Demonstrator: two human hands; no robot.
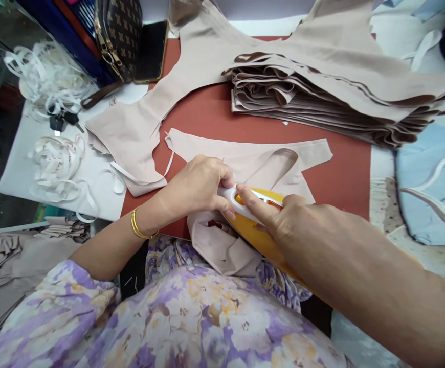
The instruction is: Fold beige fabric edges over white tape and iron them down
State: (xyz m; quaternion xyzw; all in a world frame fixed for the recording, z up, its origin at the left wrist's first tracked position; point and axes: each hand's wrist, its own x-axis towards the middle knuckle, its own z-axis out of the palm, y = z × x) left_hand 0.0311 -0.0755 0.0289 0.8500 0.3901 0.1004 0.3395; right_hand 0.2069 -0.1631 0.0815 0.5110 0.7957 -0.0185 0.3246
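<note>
A yellow and white iron (pixel 268 244) sits at the board's front edge, its nose pointing to the far left. My right hand (pixel 287 217) is wrapped around its handle, index finger stretched forward along the white top. Just ahead of the nose, my left hand (pixel 207 184) has its fingers curled and thumb bent over a beige fabric piece (pixel 222 148); the exact grip is partly hidden. Part of this cloth is folded into a loop on the board. More beige cloth (pixel 222 250) hangs over the front edge onto my lap.
A thick stack of beige fabric pieces (pixel 322 102) lies on the red-brown board (pixel 351 179). Another beige cut piece (pixel 130 133) curves along the left. Beyond it are a phone (pixel 151 53), a patterned pouch (pixel 118 38), keys (pixel 63 121) and white tape coils (pixel 57 161). Light blue cloth (pixel 429 189) lies right.
</note>
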